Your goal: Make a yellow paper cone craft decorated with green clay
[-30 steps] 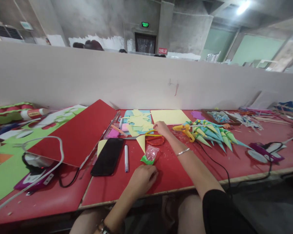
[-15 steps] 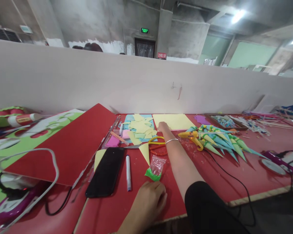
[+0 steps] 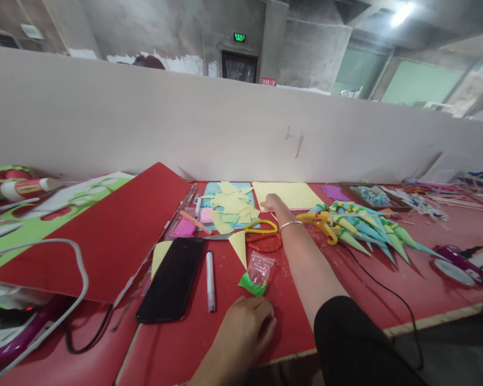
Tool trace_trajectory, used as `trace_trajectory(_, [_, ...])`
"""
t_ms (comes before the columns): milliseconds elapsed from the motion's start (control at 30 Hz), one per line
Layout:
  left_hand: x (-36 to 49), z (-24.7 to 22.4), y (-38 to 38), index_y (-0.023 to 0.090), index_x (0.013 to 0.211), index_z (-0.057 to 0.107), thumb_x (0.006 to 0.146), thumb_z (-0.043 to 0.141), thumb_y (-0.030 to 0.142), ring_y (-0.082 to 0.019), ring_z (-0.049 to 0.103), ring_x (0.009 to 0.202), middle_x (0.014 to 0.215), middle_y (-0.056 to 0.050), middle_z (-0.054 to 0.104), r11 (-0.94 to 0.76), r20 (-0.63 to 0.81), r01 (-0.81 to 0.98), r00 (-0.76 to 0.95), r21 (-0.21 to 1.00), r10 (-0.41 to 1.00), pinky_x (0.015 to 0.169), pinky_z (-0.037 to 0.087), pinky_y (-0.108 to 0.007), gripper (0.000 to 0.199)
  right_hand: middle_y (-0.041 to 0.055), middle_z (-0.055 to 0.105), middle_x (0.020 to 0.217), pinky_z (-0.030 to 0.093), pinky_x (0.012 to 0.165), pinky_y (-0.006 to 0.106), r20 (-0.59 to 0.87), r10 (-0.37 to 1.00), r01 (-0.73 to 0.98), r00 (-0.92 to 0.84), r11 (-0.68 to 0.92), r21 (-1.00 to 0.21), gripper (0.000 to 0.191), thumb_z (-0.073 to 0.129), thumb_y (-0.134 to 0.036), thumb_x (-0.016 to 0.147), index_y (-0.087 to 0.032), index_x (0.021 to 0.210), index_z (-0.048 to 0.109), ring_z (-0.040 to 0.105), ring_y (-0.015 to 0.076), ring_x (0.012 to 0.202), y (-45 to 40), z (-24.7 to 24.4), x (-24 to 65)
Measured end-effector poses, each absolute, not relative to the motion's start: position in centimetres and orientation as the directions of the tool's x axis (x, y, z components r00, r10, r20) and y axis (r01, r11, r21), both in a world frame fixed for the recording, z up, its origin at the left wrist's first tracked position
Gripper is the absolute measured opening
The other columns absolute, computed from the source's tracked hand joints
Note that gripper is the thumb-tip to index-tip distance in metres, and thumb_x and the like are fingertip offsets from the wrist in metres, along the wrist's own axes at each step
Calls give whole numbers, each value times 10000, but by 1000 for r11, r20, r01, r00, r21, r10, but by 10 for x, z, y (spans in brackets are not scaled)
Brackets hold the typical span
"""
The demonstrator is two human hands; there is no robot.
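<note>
My right hand [image 3: 274,205] reaches far over the red table to the front left corner of a yellow paper sheet [image 3: 295,194]. Its fingers are bent together, and what they hold, if anything, is hidden. Close to the table's front edge rests my left hand [image 3: 247,324], loosely curled with nothing seen in it. Just beyond it lies a small clear plastic bag [image 3: 261,268] with a green end [image 3: 253,285]. Scissors [image 3: 263,242] with yellow and orange handles lie left of my right forearm, a yellow paper triangle [image 3: 238,249] beside them.
Yellow paper scraps [image 3: 231,201] are heaped behind the scissors. A black phone [image 3: 171,281] and a marker [image 3: 210,281] lie to the left, beside a large red board [image 3: 100,241]. Rightward are a yellow glue gun [image 3: 322,222] with its cord and a pile of paper cones [image 3: 366,228].
My right forearm has shifted slightly right, uncovering more of the scissors' handles. My left hand stays where it was. The view has tilted down a little.
</note>
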State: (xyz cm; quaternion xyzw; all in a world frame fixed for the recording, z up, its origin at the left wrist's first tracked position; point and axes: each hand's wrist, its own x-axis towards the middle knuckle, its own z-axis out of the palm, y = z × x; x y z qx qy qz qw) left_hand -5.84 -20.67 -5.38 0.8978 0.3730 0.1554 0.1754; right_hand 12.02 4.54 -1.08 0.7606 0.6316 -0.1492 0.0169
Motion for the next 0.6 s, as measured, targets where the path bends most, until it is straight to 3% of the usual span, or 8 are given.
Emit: trace_trajectory(600, [-58, -56, -204, 182, 703, 523, 778, 439, 142, -137, 531, 619, 697, -15, 613, -685, 189, 573, 688, 451, 700, 591, 353, -240, 120, 77, 532, 1106, 472, 784, 369, -329, 935, 974, 133, -185, -133, 293, 495, -297, 842, -153, 1097, 504, 551, 180, 942, 54, -7, 120])
